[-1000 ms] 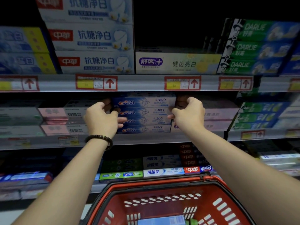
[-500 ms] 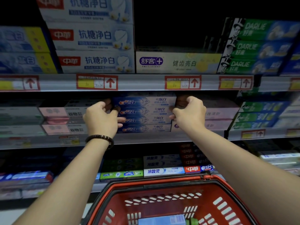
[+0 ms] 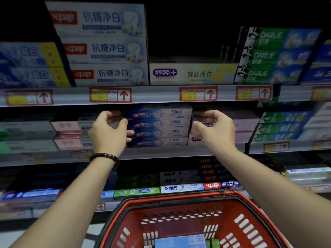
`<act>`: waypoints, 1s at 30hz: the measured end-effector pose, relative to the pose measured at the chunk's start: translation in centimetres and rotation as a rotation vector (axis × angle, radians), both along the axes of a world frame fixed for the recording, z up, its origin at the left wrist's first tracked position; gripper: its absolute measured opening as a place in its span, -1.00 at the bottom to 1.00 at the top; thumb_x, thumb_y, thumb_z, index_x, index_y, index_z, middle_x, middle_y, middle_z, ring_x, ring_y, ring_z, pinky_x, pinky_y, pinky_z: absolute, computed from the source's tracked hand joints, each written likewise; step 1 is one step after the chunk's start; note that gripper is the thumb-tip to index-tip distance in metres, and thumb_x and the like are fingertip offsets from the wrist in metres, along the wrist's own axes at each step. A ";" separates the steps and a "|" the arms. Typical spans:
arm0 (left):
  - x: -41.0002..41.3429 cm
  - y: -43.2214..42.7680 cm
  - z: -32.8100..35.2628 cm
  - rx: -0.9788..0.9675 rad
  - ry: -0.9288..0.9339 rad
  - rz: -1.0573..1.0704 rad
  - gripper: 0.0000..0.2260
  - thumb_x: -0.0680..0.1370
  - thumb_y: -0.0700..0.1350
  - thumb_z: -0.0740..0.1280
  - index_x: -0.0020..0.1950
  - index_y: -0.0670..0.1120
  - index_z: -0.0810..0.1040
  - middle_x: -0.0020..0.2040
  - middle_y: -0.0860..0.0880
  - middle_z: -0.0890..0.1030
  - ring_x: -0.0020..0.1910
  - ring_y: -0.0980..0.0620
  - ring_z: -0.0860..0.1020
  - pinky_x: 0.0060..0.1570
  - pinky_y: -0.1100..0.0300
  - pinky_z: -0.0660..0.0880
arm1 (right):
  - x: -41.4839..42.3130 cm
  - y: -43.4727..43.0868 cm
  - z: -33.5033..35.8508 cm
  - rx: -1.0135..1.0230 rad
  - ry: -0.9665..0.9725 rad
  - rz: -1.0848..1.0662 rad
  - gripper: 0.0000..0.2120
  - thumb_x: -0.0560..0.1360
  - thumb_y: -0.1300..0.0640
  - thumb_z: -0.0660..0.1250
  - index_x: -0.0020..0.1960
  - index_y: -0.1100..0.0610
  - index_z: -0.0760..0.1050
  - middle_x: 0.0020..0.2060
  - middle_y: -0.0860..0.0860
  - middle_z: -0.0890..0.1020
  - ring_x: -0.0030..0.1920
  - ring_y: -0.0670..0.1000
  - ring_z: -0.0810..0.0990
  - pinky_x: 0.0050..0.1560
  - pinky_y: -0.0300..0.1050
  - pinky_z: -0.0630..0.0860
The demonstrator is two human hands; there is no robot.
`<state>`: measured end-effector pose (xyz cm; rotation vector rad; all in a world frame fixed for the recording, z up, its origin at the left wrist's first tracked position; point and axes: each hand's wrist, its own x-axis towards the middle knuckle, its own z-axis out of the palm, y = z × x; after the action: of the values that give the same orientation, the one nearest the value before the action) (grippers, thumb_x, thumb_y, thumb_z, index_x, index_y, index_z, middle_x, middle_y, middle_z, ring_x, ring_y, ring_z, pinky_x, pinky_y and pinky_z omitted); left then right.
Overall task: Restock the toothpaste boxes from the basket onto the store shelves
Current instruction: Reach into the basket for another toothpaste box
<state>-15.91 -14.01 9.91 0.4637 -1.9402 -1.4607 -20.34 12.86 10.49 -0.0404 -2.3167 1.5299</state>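
A stack of several blue-and-white Crest toothpaste boxes (image 3: 159, 127) lies on the middle shelf (image 3: 161, 151). My left hand (image 3: 107, 131), with a dark bead bracelet on the wrist, is at the stack's left end, fingers spread and fingertips just at the boxes. At the right end my right hand (image 3: 217, 130) is cupped with its fingers apart, a small gap from the stack. Neither hand holds a box. Below, a red basket (image 3: 170, 200) holds a light blue box (image 3: 180, 241) and something green (image 3: 213, 242).
The shelf above carries white boxes with red logos (image 3: 107, 49), a pale yellow box (image 3: 193, 74) and green Darlie boxes (image 3: 275, 56). Pink boxes (image 3: 69, 127) and green boxes (image 3: 283, 127) flank the Crest stack. More boxes fill the lower shelf (image 3: 180, 187).
Both hands were pressed against the ends of the Crest stack; now the fingers have opened and the hands have eased slightly off it. The stack stays in place.
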 end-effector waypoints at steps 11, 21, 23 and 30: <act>3.6 2.3 0.7 0.158 -0.185 -0.157 -0.98 0.67 -0.14 0.35 0.07 -0.02 0.55 -0.02 -0.06 0.70 -0.32 -0.10 0.73 -0.34 0.05 0.63 | 4.2 1.4 -0.6 -0.098 -0.216 0.234 -0.94 0.63 0.16 0.45 0.09 0.06 0.64 -0.08 0.04 0.76 -0.31 0.11 0.77 -0.40 -0.16 0.52; 10.1 4.5 -1.6 0.083 -0.414 -0.300 -0.99 0.64 -0.14 0.38 0.05 -0.03 0.58 -0.06 -0.06 0.73 -0.32 -0.13 0.73 -0.32 0.04 0.63 | 8.8 2.6 -2.2 -0.106 -0.354 0.360 -0.94 0.65 0.15 0.41 0.09 0.08 0.65 -0.11 0.04 0.78 -0.25 0.19 0.77 -0.35 -0.07 0.54; 11.1 5.0 -1.7 0.069 -0.437 -0.315 -0.98 0.64 -0.15 0.38 0.05 -0.04 0.58 -0.06 -0.07 0.73 -0.32 -0.12 0.72 -0.36 0.08 0.60 | 9.6 2.9 -2.6 -0.111 -0.372 0.359 -0.94 0.65 0.14 0.41 0.09 0.08 0.65 -0.12 0.03 0.78 -0.25 0.18 0.77 -0.33 -0.06 0.54; 14.0 6.6 -2.4 0.045 -0.505 -0.343 -0.98 0.65 -0.14 0.37 0.07 -0.06 0.57 -0.07 -0.04 0.73 -0.30 -0.10 0.73 -0.40 0.12 0.57 | 12.0 3.8 -4.5 -0.090 -0.398 0.364 -0.95 0.65 0.17 0.40 0.08 0.09 0.64 -0.13 0.07 0.78 -0.26 0.18 0.77 -0.35 -0.08 0.52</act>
<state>-1.88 -7.46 7.52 0.5855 -2.4835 -1.7259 -8.32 16.65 5.96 0.0636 -2.6722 1.9548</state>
